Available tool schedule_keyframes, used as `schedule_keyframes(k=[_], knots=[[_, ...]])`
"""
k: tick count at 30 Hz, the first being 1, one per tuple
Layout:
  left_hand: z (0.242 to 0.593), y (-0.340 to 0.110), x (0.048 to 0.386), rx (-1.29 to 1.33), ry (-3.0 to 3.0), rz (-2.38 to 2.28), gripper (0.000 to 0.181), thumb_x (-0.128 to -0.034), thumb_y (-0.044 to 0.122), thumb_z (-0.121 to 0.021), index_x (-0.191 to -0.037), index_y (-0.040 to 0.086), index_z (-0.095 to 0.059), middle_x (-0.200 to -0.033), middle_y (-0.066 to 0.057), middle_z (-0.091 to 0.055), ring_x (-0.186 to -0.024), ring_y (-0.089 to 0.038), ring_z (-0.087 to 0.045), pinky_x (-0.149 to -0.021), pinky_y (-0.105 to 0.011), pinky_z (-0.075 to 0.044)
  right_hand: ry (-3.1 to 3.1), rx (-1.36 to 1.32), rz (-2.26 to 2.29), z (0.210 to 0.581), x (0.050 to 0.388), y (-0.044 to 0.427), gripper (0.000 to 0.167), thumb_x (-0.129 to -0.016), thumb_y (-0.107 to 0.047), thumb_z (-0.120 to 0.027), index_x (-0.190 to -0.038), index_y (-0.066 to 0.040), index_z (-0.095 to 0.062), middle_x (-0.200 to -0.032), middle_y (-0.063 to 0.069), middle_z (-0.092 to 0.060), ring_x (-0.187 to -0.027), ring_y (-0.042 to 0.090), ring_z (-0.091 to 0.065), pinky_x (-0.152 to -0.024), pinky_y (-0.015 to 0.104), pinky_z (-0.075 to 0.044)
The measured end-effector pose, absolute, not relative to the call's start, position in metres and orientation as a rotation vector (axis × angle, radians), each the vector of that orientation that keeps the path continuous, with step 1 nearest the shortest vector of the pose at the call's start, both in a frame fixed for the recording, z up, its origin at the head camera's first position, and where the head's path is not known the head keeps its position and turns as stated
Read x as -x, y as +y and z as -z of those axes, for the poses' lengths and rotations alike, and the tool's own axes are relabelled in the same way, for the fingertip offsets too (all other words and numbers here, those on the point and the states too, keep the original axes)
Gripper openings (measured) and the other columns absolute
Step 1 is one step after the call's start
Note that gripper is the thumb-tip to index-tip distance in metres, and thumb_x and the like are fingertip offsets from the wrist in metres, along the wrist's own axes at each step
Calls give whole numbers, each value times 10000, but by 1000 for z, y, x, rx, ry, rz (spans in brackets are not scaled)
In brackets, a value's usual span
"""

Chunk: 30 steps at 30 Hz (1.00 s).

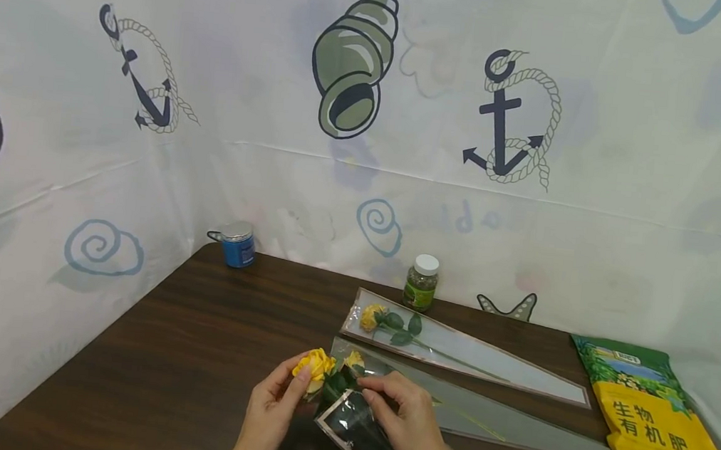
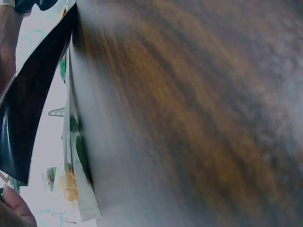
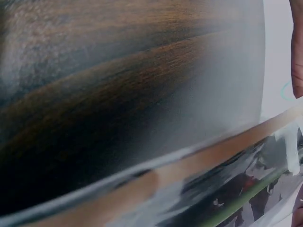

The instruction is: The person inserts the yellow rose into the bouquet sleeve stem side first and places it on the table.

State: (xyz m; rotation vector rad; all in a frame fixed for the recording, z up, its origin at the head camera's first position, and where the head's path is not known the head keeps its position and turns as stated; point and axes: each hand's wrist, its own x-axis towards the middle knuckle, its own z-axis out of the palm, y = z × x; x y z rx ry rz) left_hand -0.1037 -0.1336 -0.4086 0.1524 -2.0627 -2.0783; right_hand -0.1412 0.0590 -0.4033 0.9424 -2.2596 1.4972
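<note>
My left hand (image 1: 268, 411) holds a yellow rose (image 1: 317, 364) by its bloom, the thumb against the petals. Dark green leaves (image 1: 335, 386) show below the flower, at the mouth of a black flower sleeve (image 1: 358, 428) with a pale border. My right hand (image 1: 409, 421) pinches the mouth of that sleeve close to the leaves. In the right wrist view a green stem (image 3: 251, 195) runs inside the clear front of the sleeve. The left wrist view shows the sleeve's dark back (image 2: 28, 99) slanting above the table.
Behind the hands lie a grey sleeve (image 1: 529, 427) and a white sleeve (image 1: 484, 354), each with a yellow rose. A lidded jar (image 1: 421, 283) and a blue tin (image 1: 239, 249) stand at the table's back edge. A yellow-green fertilizer bag (image 1: 658, 422) lies at right on the brown table (image 1: 150, 349).
</note>
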Motion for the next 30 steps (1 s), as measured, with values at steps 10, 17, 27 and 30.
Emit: schedule_keyframes(k=[10, 17, 27, 30], knots=[[412, -131, 103, -141, -2124, 2009, 322, -901, 194, -640, -1170, 37, -557, -909, -72, -645, -748, -70, -587, -654, -226, -495, -2228, -966, -1466, 403, 142, 58, 122, -856, -39, -659, -957, -70, -720, -760, -23, -628, -601, -50, -439, -471, 173, -434], [413, -130, 104, -108, -2188, 1990, 245, -884, 186, -658, -1071, 35, -617, -885, -75, -670, -744, -64, -601, -665, -218, -485, -2237, -961, -1477, 401, 141, 58, 123, -870, -64, -651, -970, -81, -721, -783, -14, -641, -610, -37, -459, -480, 179, -445], [412, -133, 108, -113, -2323, 1879, 271, -879, 262, -665, -1068, 73, -621, -858, -40, -680, -722, -55, -594, -646, -205, -482, -2234, -973, -1487, 397, 138, 58, 145, -875, -45, -640, -991, -80, -721, -773, -18, -622, -603, -30, -447, -467, 171, -430], [412, -134, 108, -116, -2348, 1872, 275, -882, 273, -661, -1071, 78, -620, -870, -37, -680, -733, -52, -596, -646, -204, -481, -2223, -987, -1469, 397, 138, 57, 144, -870, -37, -644, -984, -79, -721, -782, -16, -629, -608, -33, -444, -468, 166, -425]])
